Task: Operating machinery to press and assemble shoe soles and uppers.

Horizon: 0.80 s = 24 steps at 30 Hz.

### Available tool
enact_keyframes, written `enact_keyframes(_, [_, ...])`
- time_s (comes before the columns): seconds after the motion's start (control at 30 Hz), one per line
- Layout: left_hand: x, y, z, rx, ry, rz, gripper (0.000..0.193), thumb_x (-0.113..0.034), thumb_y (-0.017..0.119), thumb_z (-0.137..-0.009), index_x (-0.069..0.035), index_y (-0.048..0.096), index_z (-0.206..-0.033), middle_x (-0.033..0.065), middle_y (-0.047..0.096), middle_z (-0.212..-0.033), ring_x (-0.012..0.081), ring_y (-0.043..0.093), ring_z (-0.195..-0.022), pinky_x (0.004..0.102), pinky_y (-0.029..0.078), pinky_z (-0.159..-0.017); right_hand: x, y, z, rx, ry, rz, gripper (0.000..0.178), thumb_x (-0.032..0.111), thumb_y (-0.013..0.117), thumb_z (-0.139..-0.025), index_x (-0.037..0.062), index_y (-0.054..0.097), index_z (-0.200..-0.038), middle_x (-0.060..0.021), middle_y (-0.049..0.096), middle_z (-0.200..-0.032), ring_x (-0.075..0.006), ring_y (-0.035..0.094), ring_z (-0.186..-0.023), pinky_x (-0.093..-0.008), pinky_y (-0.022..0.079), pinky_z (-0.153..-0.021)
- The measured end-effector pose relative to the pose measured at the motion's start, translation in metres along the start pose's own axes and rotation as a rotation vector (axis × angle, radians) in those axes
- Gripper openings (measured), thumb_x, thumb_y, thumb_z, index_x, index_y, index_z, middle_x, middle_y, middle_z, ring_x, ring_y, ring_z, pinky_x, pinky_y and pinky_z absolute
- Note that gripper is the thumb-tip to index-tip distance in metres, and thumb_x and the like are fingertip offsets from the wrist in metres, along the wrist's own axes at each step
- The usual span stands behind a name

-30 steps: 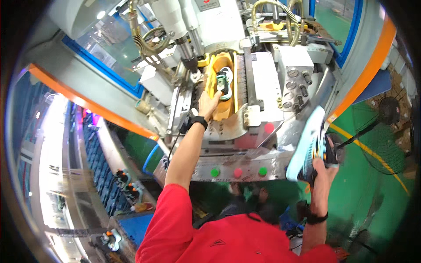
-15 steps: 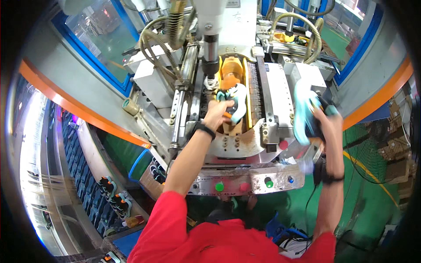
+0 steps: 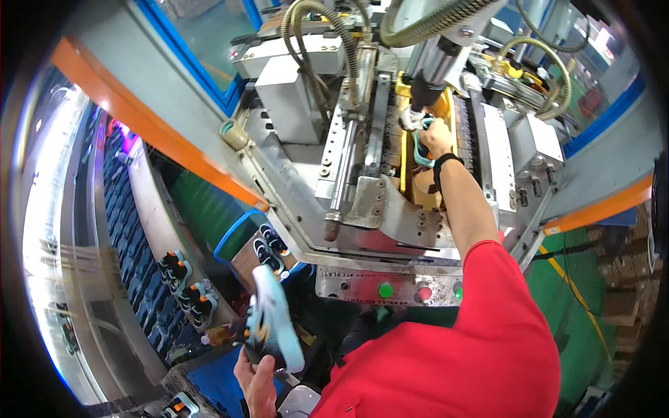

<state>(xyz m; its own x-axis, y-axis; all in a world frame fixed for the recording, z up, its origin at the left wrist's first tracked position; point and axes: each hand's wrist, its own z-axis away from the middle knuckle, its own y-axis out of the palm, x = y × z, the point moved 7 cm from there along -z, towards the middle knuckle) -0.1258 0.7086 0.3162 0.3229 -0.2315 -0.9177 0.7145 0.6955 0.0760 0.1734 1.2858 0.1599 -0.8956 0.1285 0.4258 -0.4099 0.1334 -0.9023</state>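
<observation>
Low at the left, my left hand (image 3: 258,380) grips a sneaker (image 3: 273,324) by its heel end. The sneaker is tipped up, with a pale blue sole, a dark upper and orange touches. My right hand (image 3: 437,137) reaches into the machine, its fingers closed on another sneaker (image 3: 421,152) with a teal edge. Much of that shoe is hidden by the hand. It sits in the yellow-sided cradle (image 3: 453,132), just beneath the machine's dark press head (image 3: 426,90).
Several sneakers (image 3: 188,292) stand along the conveyor side at the left. A blue-handled box (image 3: 240,268) holds more shoes beside the machine. A control panel (image 3: 404,287) with green and red buttons crosses the machine's front. Thick ribbed hoses (image 3: 446,26) hang above.
My left hand has left the cradle and now holds a sneaker low at the left. My right hand has brought its sneaker from the right into the cradle. The view has swung left.
</observation>
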Motion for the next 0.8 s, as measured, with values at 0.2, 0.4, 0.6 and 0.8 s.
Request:
enact_keyframes(0.2, [0.063,-0.054,0.039,-0.384,-0.092,0.163,0.033,-0.007,0.061,-0.088,0.001,0.055,-0.120,0.0029,0.062,-0.096,0.0105,0.060,-0.079,0.0219,0.046,-0.059,-0.008,-0.014,0.010,0.066,0.001,-0.063,0.070,0.036,0.076,-0.075,-0.0086,0.038,-0.113,-0.0266,0.066,-0.099,-0.0409,0.066,-0.096,-0.0434,0.053,-0.083])
enact_keyframes(0.4, [0.091,-0.026,0.052,-0.328,-0.101,0.226,0.025,-0.009,0.063,-0.088,0.001,0.057,-0.110,0.0053,0.064,-0.091,0.0118,0.063,-0.069,0.0212,0.047,-0.052,0.046,-0.096,0.277,0.001,-0.707,-0.427,0.021,0.012,0.061,-0.078,0.0005,0.060,-0.096,-0.0186,0.062,-0.087,-0.0361,0.060,-0.084,-0.0447,0.050,-0.077])
enact_keyframes(0.6, [0.097,0.018,0.069,-0.182,-0.119,0.250,0.029,-0.009,0.063,-0.089,0.004,0.056,-0.114,0.0078,0.066,-0.095,0.0152,0.065,-0.077,0.0272,0.050,-0.062,-0.010,0.048,0.395,0.272,-0.888,-0.349,0.010,0.014,0.059,-0.080,0.0058,0.058,-0.086,-0.0138,0.057,-0.088,-0.0306,0.058,-0.090,-0.0401,0.054,-0.070])
enact_keyframes(0.8, [0.109,0.022,0.116,-0.283,-0.160,0.183,0.029,-0.009,0.062,-0.088,0.003,0.057,-0.114,0.0067,0.065,-0.095,0.0146,0.062,-0.075,0.0260,0.047,-0.063,-0.011,0.052,0.380,0.358,-0.861,-0.384,0.021,0.015,0.064,-0.080,0.0046,0.058,-0.098,-0.0162,0.058,-0.097,-0.0322,0.061,-0.088,-0.0417,0.054,-0.070])
